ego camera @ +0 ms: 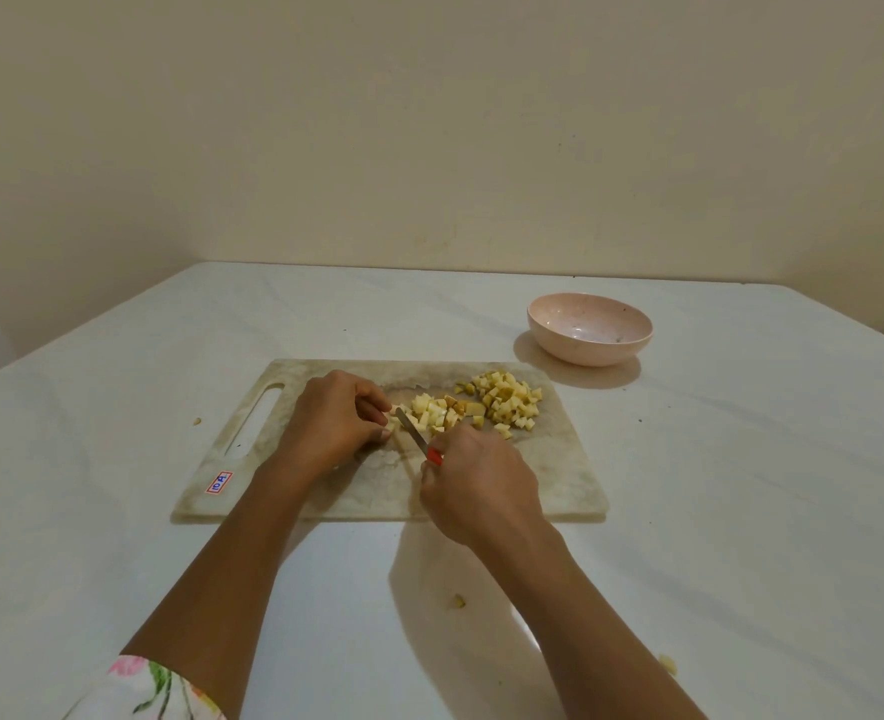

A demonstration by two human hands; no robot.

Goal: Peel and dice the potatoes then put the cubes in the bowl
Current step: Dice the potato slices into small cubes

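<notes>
Two hazards. At the centre of the cutting board (pixel 559 475), the left hand (pixel 333 418) pinches a potato piece (pixel 394 411) against the knife (pixel 411 432) gripped by the right hand (pixel 476 488); a slip could nick that hand. Cubes (pixel 507 402) heaped near the board's far edge may scatter short of the bowl (pixel 590 330) beyond.

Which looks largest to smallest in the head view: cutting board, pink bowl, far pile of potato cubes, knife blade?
1. cutting board
2. pink bowl
3. far pile of potato cubes
4. knife blade
The bowl sits farther away, yet looks wider than the pile.
</notes>
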